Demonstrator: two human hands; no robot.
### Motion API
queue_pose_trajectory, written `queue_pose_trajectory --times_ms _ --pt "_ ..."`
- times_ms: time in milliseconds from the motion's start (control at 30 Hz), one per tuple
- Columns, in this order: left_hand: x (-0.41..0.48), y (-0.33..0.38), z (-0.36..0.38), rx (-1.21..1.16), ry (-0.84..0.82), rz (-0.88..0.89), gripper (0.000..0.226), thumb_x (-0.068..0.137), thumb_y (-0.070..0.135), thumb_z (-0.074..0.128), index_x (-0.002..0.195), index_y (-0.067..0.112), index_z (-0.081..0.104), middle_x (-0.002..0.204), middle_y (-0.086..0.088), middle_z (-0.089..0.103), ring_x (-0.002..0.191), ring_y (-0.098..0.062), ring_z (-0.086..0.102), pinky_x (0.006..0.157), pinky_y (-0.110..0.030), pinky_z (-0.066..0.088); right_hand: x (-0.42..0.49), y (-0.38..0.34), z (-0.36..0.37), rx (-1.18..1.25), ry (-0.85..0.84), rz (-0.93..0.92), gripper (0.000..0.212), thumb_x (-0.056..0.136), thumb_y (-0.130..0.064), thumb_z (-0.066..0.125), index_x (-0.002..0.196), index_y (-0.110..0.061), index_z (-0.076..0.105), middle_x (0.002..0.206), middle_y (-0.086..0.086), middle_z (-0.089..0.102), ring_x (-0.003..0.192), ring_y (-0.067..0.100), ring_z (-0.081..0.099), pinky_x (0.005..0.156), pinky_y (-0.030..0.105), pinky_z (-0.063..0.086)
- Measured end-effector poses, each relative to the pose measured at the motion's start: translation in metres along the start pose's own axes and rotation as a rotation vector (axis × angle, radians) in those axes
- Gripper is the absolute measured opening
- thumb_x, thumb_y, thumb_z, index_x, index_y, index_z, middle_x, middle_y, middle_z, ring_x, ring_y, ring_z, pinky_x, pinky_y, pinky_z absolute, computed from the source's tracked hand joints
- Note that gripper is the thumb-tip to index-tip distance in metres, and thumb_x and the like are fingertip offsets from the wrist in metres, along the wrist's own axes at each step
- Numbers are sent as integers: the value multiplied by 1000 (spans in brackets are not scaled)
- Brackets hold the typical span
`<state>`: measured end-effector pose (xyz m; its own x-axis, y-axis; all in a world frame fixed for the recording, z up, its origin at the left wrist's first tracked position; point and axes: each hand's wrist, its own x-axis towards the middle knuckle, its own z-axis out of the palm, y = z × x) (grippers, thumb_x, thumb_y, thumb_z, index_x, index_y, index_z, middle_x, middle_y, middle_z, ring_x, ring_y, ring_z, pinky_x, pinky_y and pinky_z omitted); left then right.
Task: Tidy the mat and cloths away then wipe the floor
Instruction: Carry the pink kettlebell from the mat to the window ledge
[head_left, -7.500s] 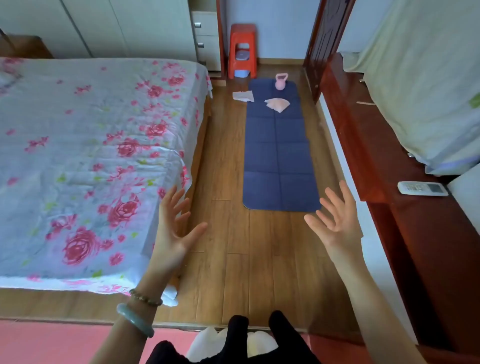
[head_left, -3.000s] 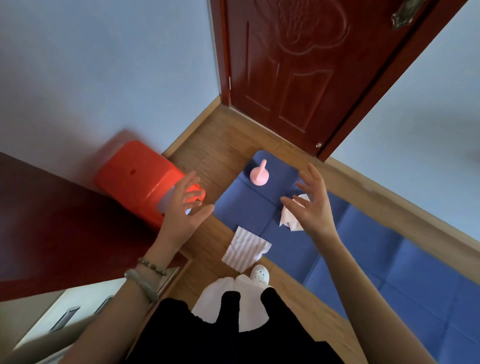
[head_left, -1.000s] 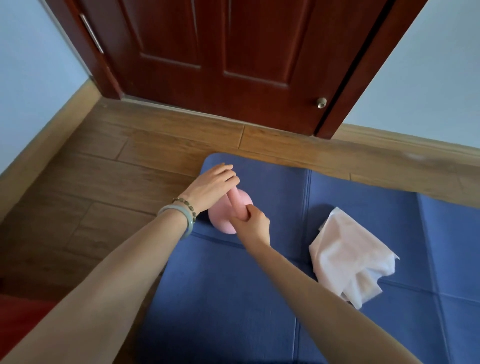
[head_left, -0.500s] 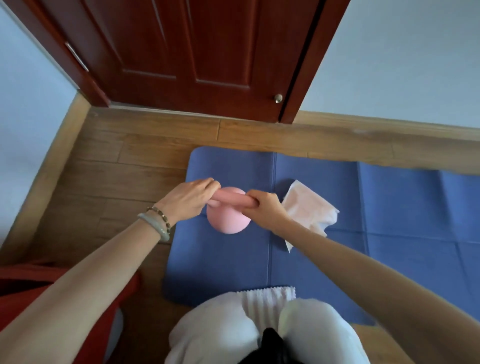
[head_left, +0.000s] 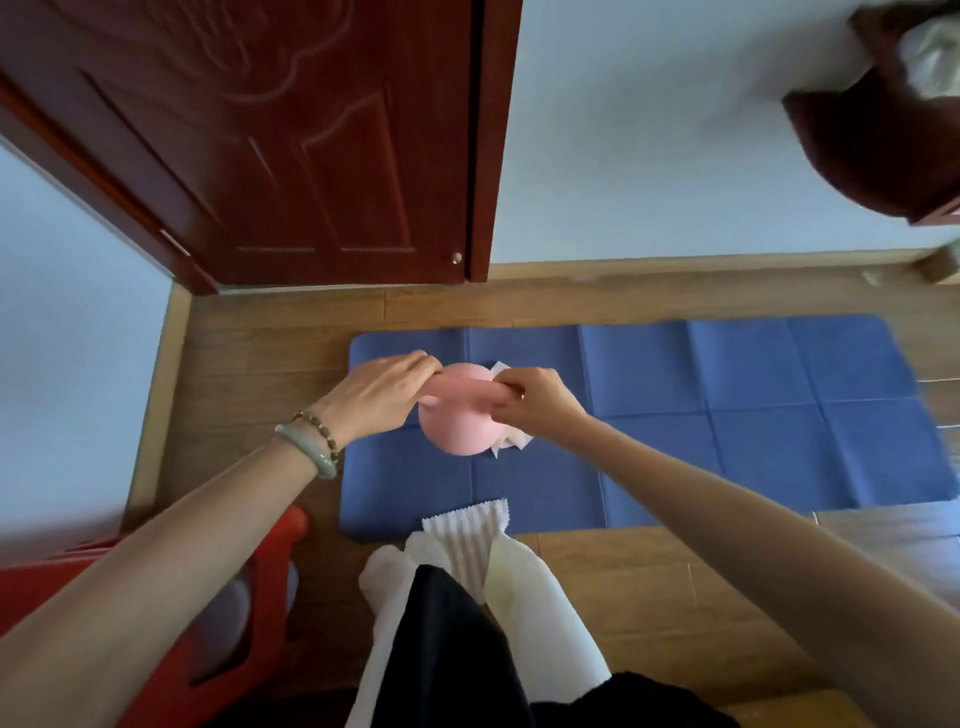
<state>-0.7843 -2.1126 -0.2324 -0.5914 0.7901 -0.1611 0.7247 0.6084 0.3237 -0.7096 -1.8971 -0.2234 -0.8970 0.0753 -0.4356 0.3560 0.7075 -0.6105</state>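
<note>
At centre left of the frame the left hand curls its fingers round one end of the handle of a pink kettlebell; the right hand clenches the other end, so both hands are grasping it and neither is loose; the weight seems raised off the blue mat, though that is a judgement from its size. The handle is short and shared by two fists; if either grip slips, the ball could drop onto the mat or roll onto the feet at the bottom centre. A crumpled white cloth shows just behind the ball and the right wrist, lying on the mat; whether they touch I cannot tell, and a low swing might drag it along. A striped cloth lies at the mat's near edge, partly on it, beside the feet; stepping on it could mean a slide. A red stool stands at lower left; the dark door fills the upper left; the wood floor runs along both sides of the mat to the right edge, beneath a pale wall.
</note>
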Motion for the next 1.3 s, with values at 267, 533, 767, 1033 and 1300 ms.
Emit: queue_pose_trajectory --times_ms 267,533,767,1033,1300 --pt "19 134 -110 -57 -111 206 29 99 33 44 125 20 46 119 5 50 98 -20 57 67 -27 32 -131 -2 -133 43 39 33 6 70 -18 61 76 -17 63 65 -5 54 60 10 46 55 23 39" --pt "74 285 -118 -9 -173 396 31 98 30 47 127 21 44 119 5 49 101 -24 56 74 -30 36 -245 84 -218 7 141 111 8 71 -17 59 73 -10 57 62 -3 46 57 13 40 51 25 33" --pt "131 427 -99 11 -221 633 22 97 24 50 117 19 46 104 2 51 86 -23 58 71 -40 46 -346 188 -271 26 262 201 8 70 -16 58 66 -19 53 61 -6 46 56 10 41 51 23 34" --pt "204 580 -94 59 -346 891 22 96 18 49 119 18 47 104 4 52 73 -14 51 68 -35 46 -445 288 -320 118 514 299 12 69 -17 65 80 -15 65 84 -10 52 73 9 52 63 23 44" --pt "296 727 -81 155 -409 1144 23 98 22 48 120 21 45 105 4 55 85 -18 59 74 -35 47 -517 368 -381 167 697 476 23 71 -16 67 60 -28 50 56 -10 45 53 8 43 52 16 34"
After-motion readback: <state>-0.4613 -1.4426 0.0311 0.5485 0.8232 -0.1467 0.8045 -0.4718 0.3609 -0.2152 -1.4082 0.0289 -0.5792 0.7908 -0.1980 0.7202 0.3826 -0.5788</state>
